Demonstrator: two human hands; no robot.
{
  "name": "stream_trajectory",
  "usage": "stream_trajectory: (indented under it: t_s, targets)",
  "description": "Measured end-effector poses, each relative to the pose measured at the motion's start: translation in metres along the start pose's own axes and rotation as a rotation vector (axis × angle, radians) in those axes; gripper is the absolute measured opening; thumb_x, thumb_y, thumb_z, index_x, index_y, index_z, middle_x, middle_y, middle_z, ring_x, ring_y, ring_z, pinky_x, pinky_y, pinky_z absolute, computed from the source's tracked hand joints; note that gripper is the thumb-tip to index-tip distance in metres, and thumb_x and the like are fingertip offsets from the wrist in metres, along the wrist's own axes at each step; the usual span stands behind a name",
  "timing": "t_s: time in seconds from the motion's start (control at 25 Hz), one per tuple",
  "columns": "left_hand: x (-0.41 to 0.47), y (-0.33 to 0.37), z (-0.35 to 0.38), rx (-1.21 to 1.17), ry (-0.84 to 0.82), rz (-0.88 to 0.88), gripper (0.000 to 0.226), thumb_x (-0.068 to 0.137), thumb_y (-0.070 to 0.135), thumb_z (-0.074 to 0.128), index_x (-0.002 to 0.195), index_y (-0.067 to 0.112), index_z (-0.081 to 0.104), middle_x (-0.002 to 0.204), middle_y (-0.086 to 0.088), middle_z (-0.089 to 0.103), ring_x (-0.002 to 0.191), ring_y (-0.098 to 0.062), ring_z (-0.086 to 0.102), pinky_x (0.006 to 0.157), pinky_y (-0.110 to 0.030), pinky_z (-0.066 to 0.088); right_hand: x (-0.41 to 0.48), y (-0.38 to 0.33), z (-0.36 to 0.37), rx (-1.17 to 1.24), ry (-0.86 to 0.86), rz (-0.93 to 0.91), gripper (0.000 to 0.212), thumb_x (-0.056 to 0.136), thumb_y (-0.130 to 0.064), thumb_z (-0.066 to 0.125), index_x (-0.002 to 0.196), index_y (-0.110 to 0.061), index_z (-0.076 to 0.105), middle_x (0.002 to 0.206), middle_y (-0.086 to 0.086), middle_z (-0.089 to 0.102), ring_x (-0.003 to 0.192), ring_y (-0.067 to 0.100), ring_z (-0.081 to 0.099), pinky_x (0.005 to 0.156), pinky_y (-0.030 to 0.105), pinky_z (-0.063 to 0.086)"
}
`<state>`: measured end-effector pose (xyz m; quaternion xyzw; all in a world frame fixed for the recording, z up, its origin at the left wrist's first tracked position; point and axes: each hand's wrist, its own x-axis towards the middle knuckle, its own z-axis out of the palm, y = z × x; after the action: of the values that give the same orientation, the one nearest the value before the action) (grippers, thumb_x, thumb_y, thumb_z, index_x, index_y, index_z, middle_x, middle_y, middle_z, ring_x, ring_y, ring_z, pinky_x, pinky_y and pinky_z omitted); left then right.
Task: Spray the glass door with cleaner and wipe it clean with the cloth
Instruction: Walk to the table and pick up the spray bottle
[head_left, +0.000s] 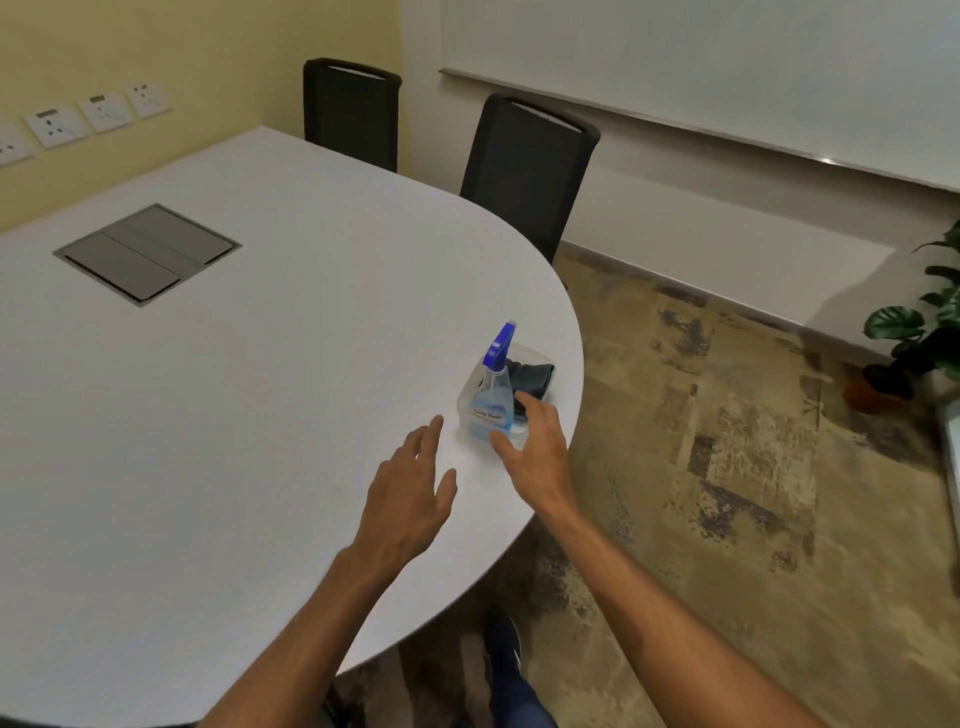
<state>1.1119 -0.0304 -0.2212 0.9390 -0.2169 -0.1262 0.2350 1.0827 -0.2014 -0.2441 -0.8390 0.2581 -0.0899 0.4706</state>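
Spray bottle (493, 400) with the blue trigger stood in a little clear tub (464, 410) near the rounded right edge of the white bench (260, 415), with a dark cloth (530, 374) bunched in behind it. Your right grip (535, 447) was at the tub's near corner, fingers spread apart, nothing held. Couldn't tell if it actually touched. Your left grip (410, 493) hovered over the bench just left of that, fingers straight and apart too.

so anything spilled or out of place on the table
Nothing stands out. The spray bottle stands upright in a clear tub with the dark cloth, no spill on the white table; the tub just sits near the table's edge.
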Motion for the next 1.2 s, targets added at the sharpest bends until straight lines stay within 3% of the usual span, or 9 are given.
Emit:
stream_trajectory:
  t_s: [0.32,0.52,0.72,0.88,0.92,1.04,1.2]
  targets:
    - [0.080,0.001,0.015,-0.067,-0.048,-0.116,0.079,0.101,0.047,0.044,0.159,0.027,-0.006,0.170,0.002,-0.001,0.157,-0.021,0.011,0.126,-0.042,0.017,0.109,0.024,0.042,0.187,0.040,0.083,0.103,0.085,-0.025,0.084,0.162,-0.025,0.015,0.166,0.004,0.030,0.150,0.028,0.036,0.117,0.044,0.038]
    - [0.109,0.001,0.026,-0.078,-0.079,-0.176,0.079,0.102,0.047,0.043,0.159,0.027,-0.007,0.170,0.003,-0.003,0.157,-0.020,0.008,0.125,-0.041,0.015,0.142,0.032,0.064,0.278,0.091,0.062,0.100,0.085,-0.016,0.084,0.162,-0.020,0.019,0.163,0.009,0.038,0.145,0.026,0.044,0.104,0.025,0.039]
    - [0.124,0.000,0.029,-0.071,-0.095,-0.225,0.078,0.102,0.046,0.043,0.159,0.027,-0.007,0.170,0.003,-0.003,0.157,-0.020,0.009,0.125,-0.039,0.014,0.156,0.039,0.074,0.326,0.136,0.067,0.083,0.089,-0.008,0.079,0.157,-0.008,0.032,0.152,0.014,0.051,0.139,0.030,0.051,0.111,0.033,0.044]
    - [0.133,-0.001,0.029,-0.085,-0.090,-0.249,0.079,0.102,0.046,0.044,0.159,0.027,-0.006,0.170,0.003,-0.003,0.157,-0.020,0.009,0.125,-0.041,0.014,0.163,0.040,0.070,0.384,0.099,0.044,0.077,0.089,-0.006,0.077,0.155,-0.006,0.037,0.151,0.013,0.053,0.140,0.028,0.050,0.110,0.030,0.045]
    - [0.135,-0.001,0.028,-0.090,-0.086,-0.251,0.079,0.101,0.046,0.045,0.159,0.027,-0.006,0.170,0.003,-0.003,0.157,-0.021,0.009,0.125,-0.041,0.014,0.165,0.040,0.068,0.390,0.091,0.029,0.078,0.089,-0.006,0.077,0.155,-0.007,0.037,0.151,0.013,0.052,0.141,0.027,0.049,0.110,0.028,0.045]
    - [0.139,0.003,0.025,-0.098,-0.075,-0.250,0.078,0.101,0.046,0.044,0.159,0.027,-0.005,0.170,0.003,-0.002,0.157,-0.021,0.010,0.126,-0.043,0.016,0.169,0.038,0.056,0.391,0.075,-0.034,0.079,0.088,-0.006,0.078,0.155,-0.009,0.036,0.149,0.008,0.052,0.136,0.018,0.047,0.099,0.001,0.039]
    - [0.142,0.010,0.020,-0.106,-0.057,-0.237,0.079,0.101,0.045,0.046,0.159,0.027,-0.004,0.170,0.003,0.000,0.157,-0.021,0.012,0.126,-0.045,0.017,0.171,0.031,0.036,0.383,0.077,-0.122,0.078,0.088,-0.010,0.079,0.153,-0.014,0.036,0.143,0.000,0.052,0.134,0.020,0.049,0.098,0.000,0.040]
